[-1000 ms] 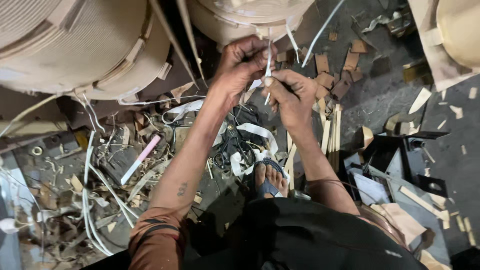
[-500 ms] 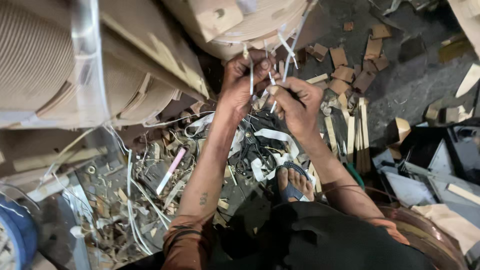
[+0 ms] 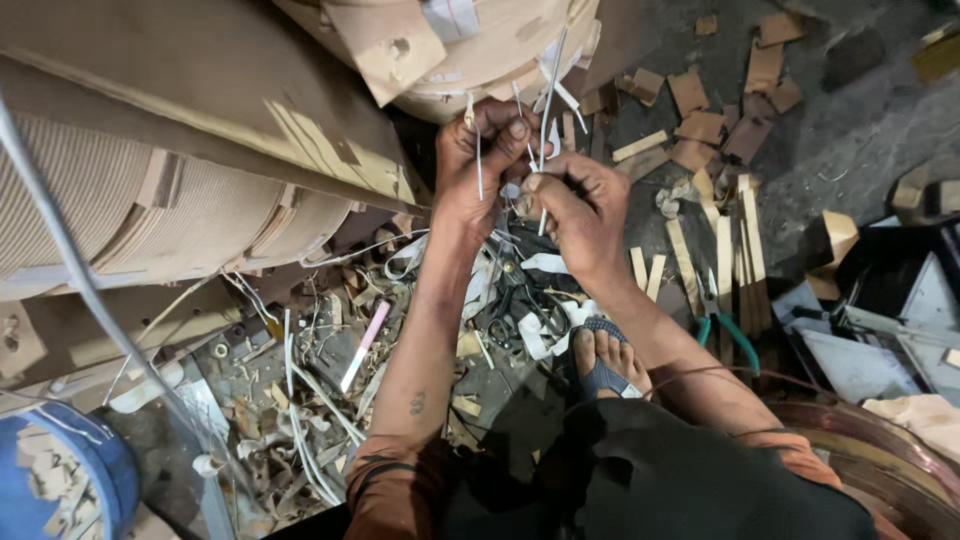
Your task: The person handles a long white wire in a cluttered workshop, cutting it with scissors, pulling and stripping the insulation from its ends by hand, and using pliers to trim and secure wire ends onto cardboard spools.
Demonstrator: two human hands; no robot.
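Note:
My left hand (image 3: 478, 165) and my right hand (image 3: 578, 212) meet just in front of a large wound coil wrapped in tan paper (image 3: 480, 50). Both pinch a bundle of thin white strips (image 3: 545, 95) that stick up past my fingers toward the coil. The left hand grips one strip from the left. From the right, the other hand's thumb and fingers close on the strips lower down. My forearms reach up from the bottom of the view, and my sandalled foot (image 3: 600, 355) rests on the floor below the hands.
A bigger ribbed coil (image 3: 130, 190) lies at left. Scissors (image 3: 515, 300) and white strip offcuts litter the floor under my hands. Green-handled pliers (image 3: 725, 325) lie by wooden slats (image 3: 735, 250) at right. A blue drum (image 3: 60, 470) sits bottom left, cardboard scraps top right.
The view has shifted left and closer to the coils. My hands stay together on the white strips, now lower against the tan coil, fingers working the bundle.

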